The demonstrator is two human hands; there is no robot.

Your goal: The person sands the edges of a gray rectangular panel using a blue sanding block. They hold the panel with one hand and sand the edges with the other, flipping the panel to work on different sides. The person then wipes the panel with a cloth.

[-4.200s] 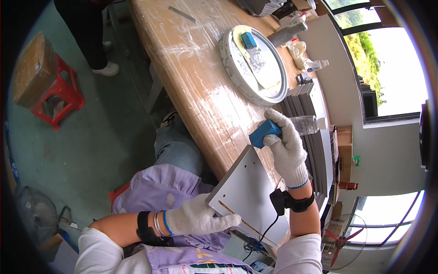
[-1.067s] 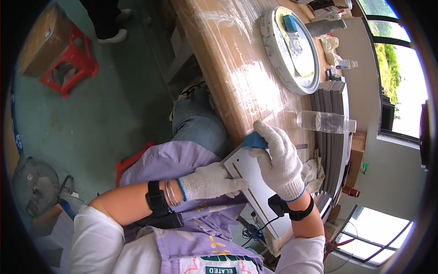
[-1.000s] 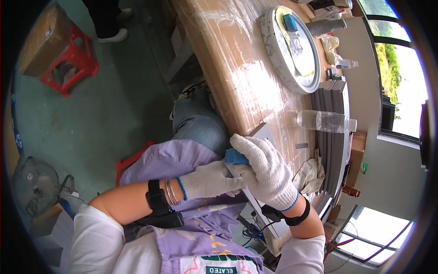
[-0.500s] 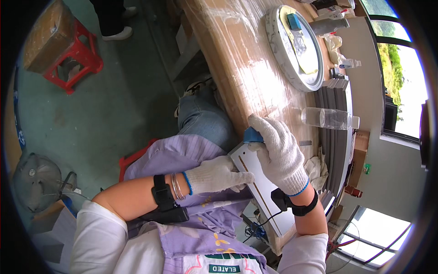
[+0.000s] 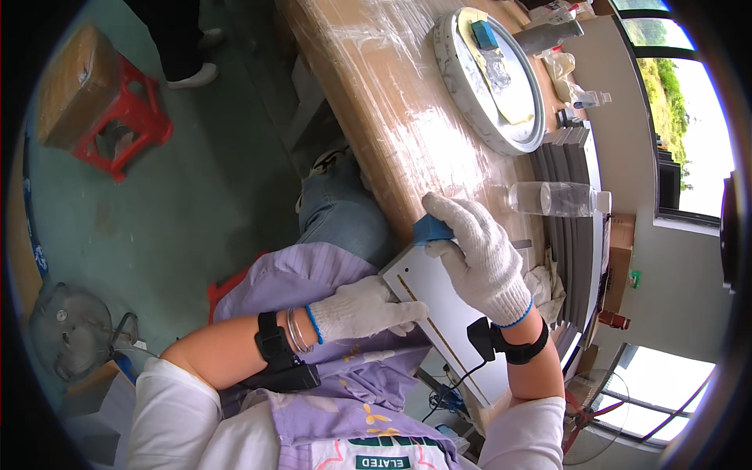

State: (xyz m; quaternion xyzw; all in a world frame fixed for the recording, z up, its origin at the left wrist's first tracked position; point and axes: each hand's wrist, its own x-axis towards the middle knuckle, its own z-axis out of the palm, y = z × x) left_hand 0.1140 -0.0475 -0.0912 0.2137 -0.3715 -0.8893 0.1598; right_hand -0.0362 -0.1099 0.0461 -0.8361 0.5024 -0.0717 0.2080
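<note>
A long white panel (image 5: 458, 333) with a narrow brown slot along it lies at the table's front edge, one side overhanging toward my lap. My gloved left hand (image 5: 356, 311) grips that side, thumb on top and the other fingers partly hidden below. In my gloved right hand (image 5: 482, 262) is a blue block (image 5: 430, 229), held between thumb and fingers at the panel's far short end. Whether the block's hidden face presses on the edge is hard to tell.
A round white lid-like tray (image 5: 526, 139) carrying another blue block (image 5: 483, 35) lies on the film-wrapped table (image 5: 368, 86). A clear bottle (image 5: 556, 199) lies beyond my right hand, before stacked grey panels (image 5: 568, 235). A red stool (image 5: 137, 117) bears a carton; another person's legs (image 5: 176, 43) show behind.
The view has shifted slightly. My right hand and the blue block have moved a little along the panel's far end, away from its left corner. My left hand keeps its grip.
</note>
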